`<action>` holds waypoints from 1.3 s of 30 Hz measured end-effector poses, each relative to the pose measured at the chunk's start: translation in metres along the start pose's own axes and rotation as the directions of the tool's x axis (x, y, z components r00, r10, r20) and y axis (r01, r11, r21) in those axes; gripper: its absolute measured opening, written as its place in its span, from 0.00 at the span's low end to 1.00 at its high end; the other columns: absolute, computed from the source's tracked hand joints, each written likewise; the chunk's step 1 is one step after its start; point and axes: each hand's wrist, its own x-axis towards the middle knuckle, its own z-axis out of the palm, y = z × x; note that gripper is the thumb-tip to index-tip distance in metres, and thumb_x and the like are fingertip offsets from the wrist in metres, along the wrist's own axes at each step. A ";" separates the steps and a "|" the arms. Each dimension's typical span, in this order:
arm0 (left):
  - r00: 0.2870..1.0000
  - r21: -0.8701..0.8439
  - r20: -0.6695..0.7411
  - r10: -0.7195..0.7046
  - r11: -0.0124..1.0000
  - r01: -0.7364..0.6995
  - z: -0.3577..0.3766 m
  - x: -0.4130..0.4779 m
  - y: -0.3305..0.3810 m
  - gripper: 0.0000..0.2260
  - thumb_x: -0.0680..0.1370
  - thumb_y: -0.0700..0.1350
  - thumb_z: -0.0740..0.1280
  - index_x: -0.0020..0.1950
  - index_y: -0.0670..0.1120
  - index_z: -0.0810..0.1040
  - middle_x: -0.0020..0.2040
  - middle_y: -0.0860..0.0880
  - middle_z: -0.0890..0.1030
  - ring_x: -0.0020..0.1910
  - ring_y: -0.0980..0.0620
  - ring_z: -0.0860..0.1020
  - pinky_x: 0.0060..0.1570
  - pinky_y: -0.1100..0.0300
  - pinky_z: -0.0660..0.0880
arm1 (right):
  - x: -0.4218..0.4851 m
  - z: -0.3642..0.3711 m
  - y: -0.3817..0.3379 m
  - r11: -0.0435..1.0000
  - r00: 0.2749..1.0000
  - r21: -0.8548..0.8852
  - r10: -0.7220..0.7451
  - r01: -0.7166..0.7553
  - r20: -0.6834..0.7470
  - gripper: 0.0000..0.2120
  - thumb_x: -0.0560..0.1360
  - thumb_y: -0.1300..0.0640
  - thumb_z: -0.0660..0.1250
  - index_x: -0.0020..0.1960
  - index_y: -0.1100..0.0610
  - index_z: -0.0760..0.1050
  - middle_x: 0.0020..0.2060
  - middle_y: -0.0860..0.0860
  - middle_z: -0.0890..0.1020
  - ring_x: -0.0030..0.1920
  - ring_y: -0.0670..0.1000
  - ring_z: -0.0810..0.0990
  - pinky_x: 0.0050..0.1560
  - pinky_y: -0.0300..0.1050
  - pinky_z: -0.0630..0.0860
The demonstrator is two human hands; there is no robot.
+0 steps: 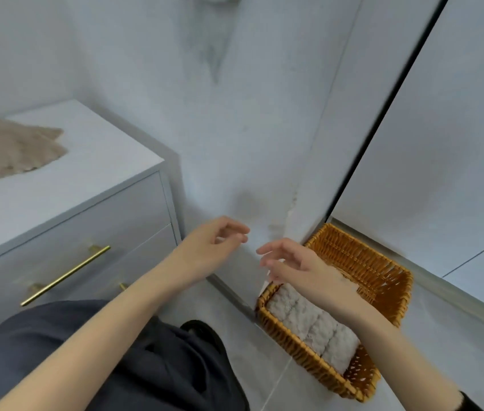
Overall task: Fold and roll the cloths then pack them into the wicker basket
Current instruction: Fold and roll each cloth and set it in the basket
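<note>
Several rolled cloths (308,324) fill the wicker basket (365,256) (left hand (217,241), right hand (294,265) loose, empty); one beige cloth (6,149) awaits folding.

**FLOOR & CABINET TOP: WHAT IS CARRIED**

Two surfaces are seen. The floor (264,375), pale grey tile w/ a light grout line, is shown at bottom centre & right. A wicker basket (362,256) is set directly on it, its far end near the foot of the wall (234,143); contact w/ the wall cannot be told. The cabinet top (86,173), white & flat, is seen at left, above grey drawer fronts fitted w/ a brass bar handle (65,275). A beige cloth (6,149) is laid loosely on it, unfolded & rumpled, partly cut off by the left edge.
</note>
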 end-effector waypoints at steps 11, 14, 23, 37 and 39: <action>0.865 -0.076 -0.501 -0.032 0.997 -0.007 -0.165 -0.096 -0.005 0.09 0.80 0.42 0.61 0.50 0.55 0.77 0.48 0.58 0.83 0.48 0.57 0.80 0.47 0.63 0.75 | 0.066 0.111 -0.126 0.974 0.968 -0.046 -0.216 0.223 0.130 0.07 0.79 0.60 0.62 0.53 0.50 0.76 0.49 0.49 0.82 0.41 0.45 0.79 0.49 0.43 0.78; 0.787 -0.113 -0.614 -0.064 0.994 -0.007 -0.207 -0.124 -0.017 0.10 0.81 0.41 0.60 0.51 0.55 0.76 0.50 0.57 0.82 0.51 0.55 0.79 0.49 0.59 0.75 | 0.086 0.143 -0.161 0.962 0.957 -0.040 -0.264 0.270 0.119 0.07 0.79 0.60 0.63 0.54 0.51 0.76 0.51 0.49 0.82 0.43 0.48 0.80 0.50 0.46 0.78; 0.537 0.199 -0.843 0.027 0.943 0.265 -0.291 -0.152 -0.071 0.14 0.80 0.41 0.59 0.65 0.46 0.74 0.61 0.52 0.77 0.56 0.53 0.75 0.50 0.64 0.68 | 0.152 0.233 -0.219 0.867 0.886 -0.212 -0.406 0.451 0.222 0.09 0.78 0.56 0.62 0.57 0.48 0.74 0.55 0.40 0.77 0.43 0.41 0.78 0.44 0.32 0.73; 0.731 0.599 -0.665 0.154 0.695 0.398 -0.314 -0.102 -0.115 0.20 0.81 0.43 0.57 0.74 0.46 0.65 0.75 0.51 0.63 0.75 0.53 0.57 0.72 0.61 0.51 | 0.245 0.280 -0.181 0.542 0.885 -0.736 -0.432 0.406 0.170 0.17 0.79 0.59 0.56 0.68 0.51 0.67 0.64 0.51 0.71 0.62 0.55 0.69 0.56 0.49 0.69; 0.749 0.619 -0.646 0.150 0.677 0.399 -0.314 -0.096 -0.116 0.21 0.82 0.44 0.57 0.75 0.47 0.62 0.76 0.52 0.61 0.76 0.54 0.53 0.72 0.61 0.49 | 0.252 0.277 -0.178 0.546 0.870 -0.727 -0.472 0.416 0.144 0.12 0.81 0.56 0.55 0.62 0.52 0.71 0.57 0.50 0.75 0.57 0.54 0.71 0.52 0.48 0.70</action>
